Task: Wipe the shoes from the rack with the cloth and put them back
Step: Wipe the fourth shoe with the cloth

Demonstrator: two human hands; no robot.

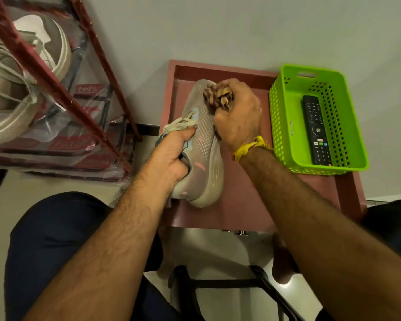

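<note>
Grey mesh sneaker (202, 144), centre, on pink tabletop (245, 205): wiping under way. Left hand (171, 156) grip clamped round collar; right hand (237, 117) grip fisted round checked cloth (218, 96) at toe, 12 o'clock. Shoe rack (63, 89), 10 o'clock, beige sneakers (21, 89) shelved. Return outstanding.

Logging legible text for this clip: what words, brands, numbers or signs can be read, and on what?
"tels": red label on the clear plastic cover of the rack; it may be part of a longer word.
Other red labels lower on the cover: too blurred to read.
Remote in the green basket: button markings too small to read.
Shoe: coloured marks only, no readable text.
</note>
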